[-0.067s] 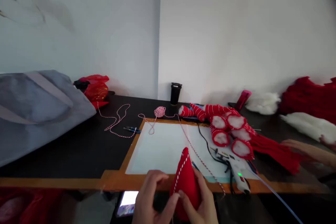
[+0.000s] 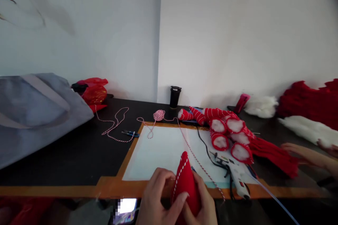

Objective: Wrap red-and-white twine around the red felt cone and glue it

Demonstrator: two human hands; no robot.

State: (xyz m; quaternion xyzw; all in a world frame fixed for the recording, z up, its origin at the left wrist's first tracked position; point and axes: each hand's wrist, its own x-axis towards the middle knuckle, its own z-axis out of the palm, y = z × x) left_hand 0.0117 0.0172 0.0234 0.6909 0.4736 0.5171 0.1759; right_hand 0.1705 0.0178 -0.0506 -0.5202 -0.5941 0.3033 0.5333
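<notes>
I hold the red felt cone [image 2: 186,187] upright.
Left hand [image 2: 155,200] at nine o'clock, right hand [image 2: 203,202] at three; fingers pinching its base.

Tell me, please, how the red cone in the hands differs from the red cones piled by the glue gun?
The red cone in the hands stands tip up, gripped by both the left hand and right hand; the piled cones lie on their sides, untouched. The piled cones show white stuffing in their open ends; the held cone's base is hidden. Both are red with red-and-white twine trim.
</notes>
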